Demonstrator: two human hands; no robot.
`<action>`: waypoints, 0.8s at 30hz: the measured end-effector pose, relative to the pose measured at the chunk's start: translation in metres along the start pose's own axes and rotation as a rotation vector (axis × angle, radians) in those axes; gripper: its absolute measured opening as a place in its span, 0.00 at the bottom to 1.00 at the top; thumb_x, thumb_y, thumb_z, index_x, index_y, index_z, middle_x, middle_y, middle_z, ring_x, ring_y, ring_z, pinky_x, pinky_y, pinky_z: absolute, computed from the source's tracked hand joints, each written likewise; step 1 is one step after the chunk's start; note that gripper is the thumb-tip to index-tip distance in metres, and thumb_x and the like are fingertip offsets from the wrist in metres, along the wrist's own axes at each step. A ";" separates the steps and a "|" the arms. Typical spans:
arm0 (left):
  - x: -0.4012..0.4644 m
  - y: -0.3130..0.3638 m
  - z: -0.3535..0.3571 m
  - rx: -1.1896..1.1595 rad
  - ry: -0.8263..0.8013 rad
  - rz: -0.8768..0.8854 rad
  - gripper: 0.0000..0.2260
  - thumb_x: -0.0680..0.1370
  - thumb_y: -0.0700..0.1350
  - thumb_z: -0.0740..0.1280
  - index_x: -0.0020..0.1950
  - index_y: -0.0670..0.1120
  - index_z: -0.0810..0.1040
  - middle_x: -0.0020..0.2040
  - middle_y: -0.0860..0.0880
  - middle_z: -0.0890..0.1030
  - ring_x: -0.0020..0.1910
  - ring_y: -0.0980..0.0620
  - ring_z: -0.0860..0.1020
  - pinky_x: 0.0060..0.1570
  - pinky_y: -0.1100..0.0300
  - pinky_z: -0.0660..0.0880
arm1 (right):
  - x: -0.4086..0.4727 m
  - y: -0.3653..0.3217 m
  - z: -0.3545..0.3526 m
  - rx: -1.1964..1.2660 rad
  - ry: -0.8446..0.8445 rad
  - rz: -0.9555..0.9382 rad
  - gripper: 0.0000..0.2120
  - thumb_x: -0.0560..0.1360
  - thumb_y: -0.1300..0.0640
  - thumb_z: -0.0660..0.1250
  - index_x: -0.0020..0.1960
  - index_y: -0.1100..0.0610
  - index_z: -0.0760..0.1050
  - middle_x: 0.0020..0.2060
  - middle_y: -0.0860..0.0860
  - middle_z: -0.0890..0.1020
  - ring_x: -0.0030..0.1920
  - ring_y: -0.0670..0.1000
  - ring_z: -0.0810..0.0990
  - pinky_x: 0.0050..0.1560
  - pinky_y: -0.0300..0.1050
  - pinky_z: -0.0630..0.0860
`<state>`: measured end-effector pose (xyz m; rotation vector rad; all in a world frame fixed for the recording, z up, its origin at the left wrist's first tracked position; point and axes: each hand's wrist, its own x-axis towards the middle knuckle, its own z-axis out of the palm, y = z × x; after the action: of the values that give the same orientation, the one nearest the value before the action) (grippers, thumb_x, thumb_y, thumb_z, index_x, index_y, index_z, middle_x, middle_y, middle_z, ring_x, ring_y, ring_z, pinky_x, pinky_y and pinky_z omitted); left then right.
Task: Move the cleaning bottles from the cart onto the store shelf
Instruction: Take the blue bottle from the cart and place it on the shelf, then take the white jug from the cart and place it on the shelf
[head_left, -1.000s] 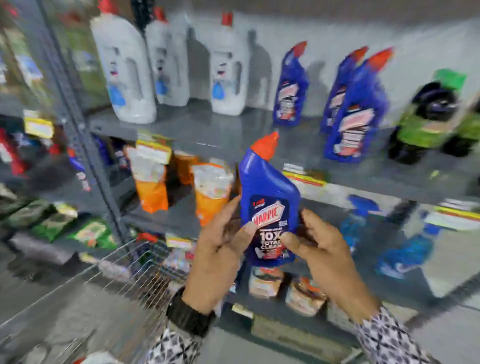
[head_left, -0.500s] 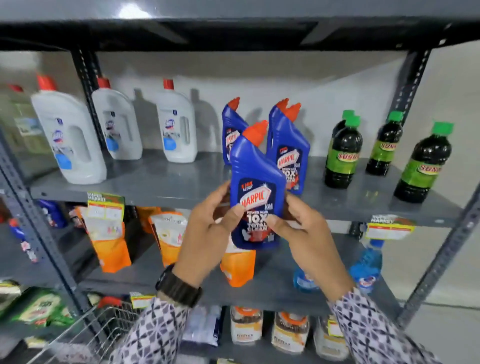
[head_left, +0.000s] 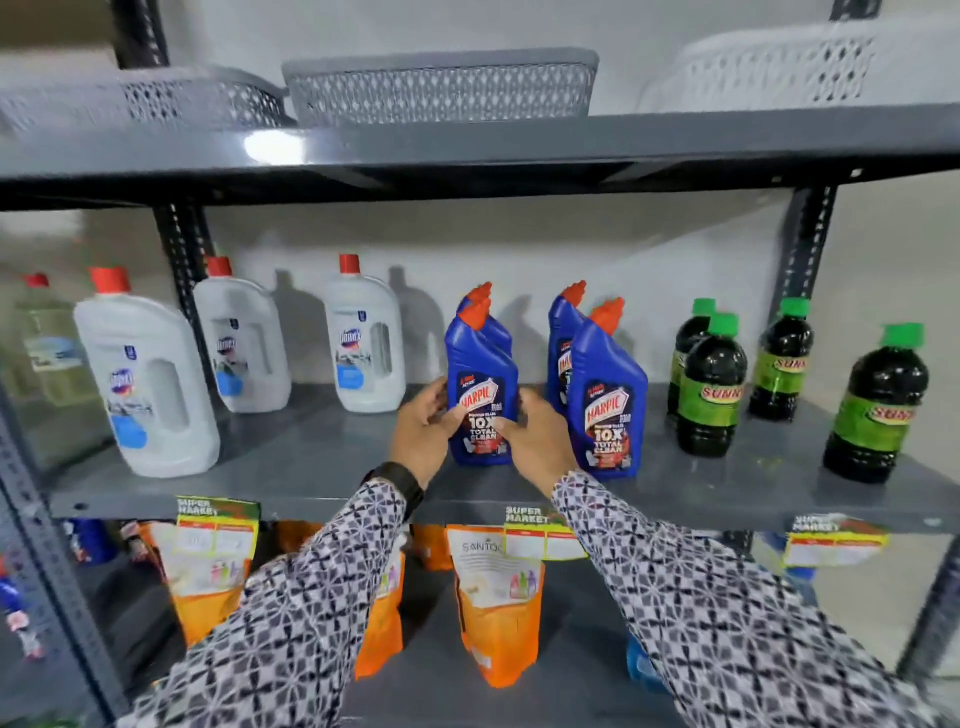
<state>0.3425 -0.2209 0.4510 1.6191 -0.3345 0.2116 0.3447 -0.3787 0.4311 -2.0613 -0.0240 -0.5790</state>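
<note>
A blue Harpic bottle (head_left: 480, 395) with an orange cap stands upright on the grey store shelf (head_left: 311, 467). My left hand (head_left: 423, 431) grips its left side and my right hand (head_left: 535, 436) grips its right side. Another blue bottle stands right behind it, with only its orange cap (head_left: 482, 292) showing. Two more blue Harpic bottles (head_left: 605, 400) stand just to the right on the same shelf. The cart is out of view.
White Domex jugs (head_left: 148, 389) stand at the shelf's left, dark bottles with green caps (head_left: 709, 389) at its right. Grey baskets (head_left: 441, 85) sit on the shelf above. Orange pouches (head_left: 496, 613) fill the shelf below. Dark uprights (head_left: 182, 244) frame the bay.
Both hands have carried the blue bottle up and forward from in front of the rack onto the shelf, setting it in front of another blue bottle. The view has tilted upward, and the cart has dropped out of sight.
</note>
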 end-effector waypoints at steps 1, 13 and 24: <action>0.000 0.001 0.001 -0.009 -0.003 0.001 0.20 0.81 0.33 0.65 0.73 0.42 0.74 0.66 0.42 0.81 0.53 0.54 0.82 0.64 0.47 0.80 | -0.003 -0.002 -0.001 0.003 0.001 -0.008 0.17 0.78 0.57 0.72 0.66 0.56 0.77 0.60 0.54 0.86 0.58 0.55 0.86 0.61 0.59 0.83; -0.156 -0.029 -0.080 0.068 0.410 0.123 0.17 0.81 0.39 0.68 0.70 0.47 0.78 0.62 0.50 0.84 0.61 0.58 0.82 0.57 0.68 0.77 | -0.135 -0.031 0.037 0.109 -0.118 -0.435 0.18 0.80 0.58 0.72 0.70 0.54 0.76 0.59 0.50 0.82 0.60 0.46 0.83 0.60 0.36 0.79; -0.430 -0.320 -0.265 0.280 0.897 -0.836 0.11 0.77 0.48 0.66 0.56 0.50 0.85 0.53 0.44 0.88 0.51 0.42 0.86 0.55 0.45 0.82 | -0.299 0.051 0.361 -0.133 -1.451 -0.097 0.20 0.70 0.52 0.76 0.56 0.63 0.84 0.41 0.49 0.85 0.45 0.45 0.82 0.55 0.49 0.81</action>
<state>0.0648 0.0968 0.0271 1.6303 1.0783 0.3176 0.2333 -0.0492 0.1129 -2.1768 -0.9292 0.9635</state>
